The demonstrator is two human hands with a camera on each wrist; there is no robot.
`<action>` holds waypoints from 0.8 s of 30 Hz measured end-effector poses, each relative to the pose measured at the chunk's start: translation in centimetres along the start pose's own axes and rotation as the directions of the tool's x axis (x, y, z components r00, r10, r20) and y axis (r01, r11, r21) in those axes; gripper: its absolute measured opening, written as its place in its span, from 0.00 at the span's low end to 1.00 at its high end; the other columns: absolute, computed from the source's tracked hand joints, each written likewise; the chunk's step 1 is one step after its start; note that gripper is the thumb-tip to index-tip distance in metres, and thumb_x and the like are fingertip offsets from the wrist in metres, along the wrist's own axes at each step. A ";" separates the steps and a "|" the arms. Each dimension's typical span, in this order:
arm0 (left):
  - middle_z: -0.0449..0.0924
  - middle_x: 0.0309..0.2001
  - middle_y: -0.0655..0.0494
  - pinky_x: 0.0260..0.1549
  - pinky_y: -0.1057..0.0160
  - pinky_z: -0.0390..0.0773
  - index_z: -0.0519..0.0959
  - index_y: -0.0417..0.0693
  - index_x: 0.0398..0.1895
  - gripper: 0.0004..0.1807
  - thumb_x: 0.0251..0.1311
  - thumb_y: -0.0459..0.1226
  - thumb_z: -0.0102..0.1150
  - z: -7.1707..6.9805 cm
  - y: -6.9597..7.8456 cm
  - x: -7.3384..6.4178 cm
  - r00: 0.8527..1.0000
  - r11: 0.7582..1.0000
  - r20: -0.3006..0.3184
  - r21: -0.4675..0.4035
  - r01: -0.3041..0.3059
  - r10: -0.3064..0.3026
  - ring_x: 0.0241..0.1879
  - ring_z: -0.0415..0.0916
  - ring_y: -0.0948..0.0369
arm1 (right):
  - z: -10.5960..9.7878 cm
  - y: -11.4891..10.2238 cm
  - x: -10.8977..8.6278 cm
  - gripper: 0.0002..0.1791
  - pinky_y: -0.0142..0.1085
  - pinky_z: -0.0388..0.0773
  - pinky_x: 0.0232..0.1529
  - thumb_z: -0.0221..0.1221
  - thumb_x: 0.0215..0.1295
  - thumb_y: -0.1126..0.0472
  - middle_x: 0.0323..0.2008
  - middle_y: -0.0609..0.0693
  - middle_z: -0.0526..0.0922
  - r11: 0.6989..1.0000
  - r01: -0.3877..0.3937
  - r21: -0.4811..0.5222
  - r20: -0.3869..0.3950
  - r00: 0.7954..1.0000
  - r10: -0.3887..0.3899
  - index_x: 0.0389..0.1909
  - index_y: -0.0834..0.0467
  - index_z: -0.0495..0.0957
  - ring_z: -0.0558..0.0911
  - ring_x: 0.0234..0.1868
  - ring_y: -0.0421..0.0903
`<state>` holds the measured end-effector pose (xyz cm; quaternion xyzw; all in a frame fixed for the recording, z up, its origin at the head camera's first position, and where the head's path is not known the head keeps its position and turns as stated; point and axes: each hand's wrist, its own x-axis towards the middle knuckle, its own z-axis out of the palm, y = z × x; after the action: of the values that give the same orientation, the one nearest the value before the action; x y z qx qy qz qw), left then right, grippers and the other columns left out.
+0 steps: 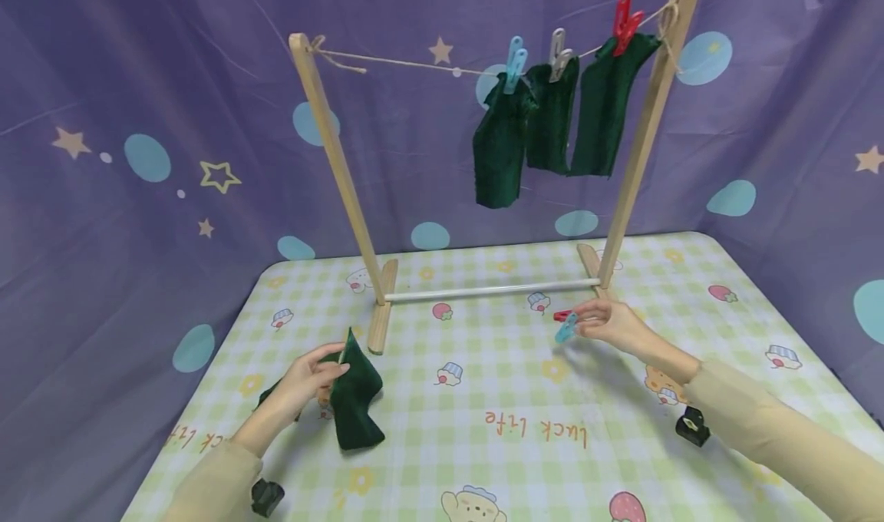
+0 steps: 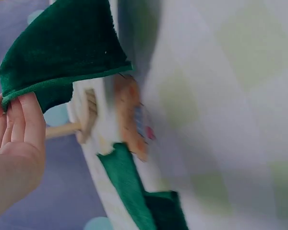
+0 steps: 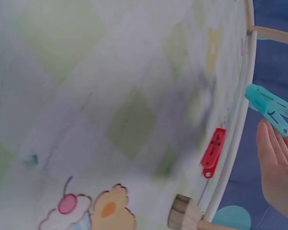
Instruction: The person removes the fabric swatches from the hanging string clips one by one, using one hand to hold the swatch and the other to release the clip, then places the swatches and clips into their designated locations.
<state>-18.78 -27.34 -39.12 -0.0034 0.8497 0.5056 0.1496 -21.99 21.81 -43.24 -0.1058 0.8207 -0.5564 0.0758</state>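
My left hand (image 1: pixel 308 380) pinches a dark green cloth (image 1: pixel 355 399) by its top edge, and the rest of it hangs down over the table. In the left wrist view, thumb and fingers grip a corner of that cloth (image 2: pixel 62 48). A second green cloth (image 2: pixel 129 187) lies on the table beneath this hand. On the right, my right hand (image 1: pixel 611 326) holds a light blue clothespin (image 1: pixel 567 328) between thumb and fingers, as the right wrist view shows of the clothespin (image 3: pixel 269 108). A red clothespin (image 3: pixel 213 152) lies on the table close by.
A wooden drying rack (image 1: pixel 338 169) with a string line (image 1: pixel 407 64) stands at the back. Three green cloths hang there under a blue clothespin (image 1: pixel 515 65), a grey clothespin (image 1: pixel 559 55) and a red clothespin (image 1: pixel 625 27). Black objects (image 1: pixel 692 426) sit near each forearm.
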 end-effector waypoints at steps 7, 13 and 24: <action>0.74 0.23 0.60 0.21 0.62 0.72 0.60 0.39 0.62 0.29 0.58 0.39 0.54 -0.7 -2.0 1.3 1.000 1.000 0.014 0.019 0.024 -0.025 0.17 0.62 0.64 | 0.1 1.2 0.6 0.23 0.27 0.75 0.40 0.57 0.55 0.69 0.45 0.71 0.73 0.997 -0.009 0.073 0.017 1.000 0.008 0.49 0.76 0.65 0.78 0.38 0.35; 0.67 0.16 0.60 0.15 0.67 0.65 0.61 0.37 0.60 0.26 0.59 0.34 0.52 -0.6 -3.3 1.7 1.000 0.999 -0.002 0.037 0.022 -0.021 0.12 0.56 0.67 | 0.4 1.9 1.1 0.22 0.26 0.75 0.39 0.57 0.54 0.71 0.44 0.71 0.73 0.995 -0.008 0.098 0.013 1.000 0.007 0.48 0.78 0.65 0.78 0.36 0.33; 0.79 0.22 0.52 0.11 0.68 0.64 0.64 0.32 0.56 0.22 0.58 0.30 0.51 -0.9 -4.5 1.8 0.996 0.980 -0.075 0.196 -0.027 0.042 0.10 0.58 0.66 | 0.5 3.2 1.1 0.21 0.27 0.75 0.40 0.56 0.55 0.72 0.45 0.72 0.73 0.995 -0.015 0.095 0.025 1.000 0.013 0.47 0.78 0.64 0.78 0.42 0.48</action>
<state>-19.99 -30.02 -43.02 0.0060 0.9002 0.4221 0.1068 -23.24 22.25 -46.38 -0.1029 0.7930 -0.5930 0.0945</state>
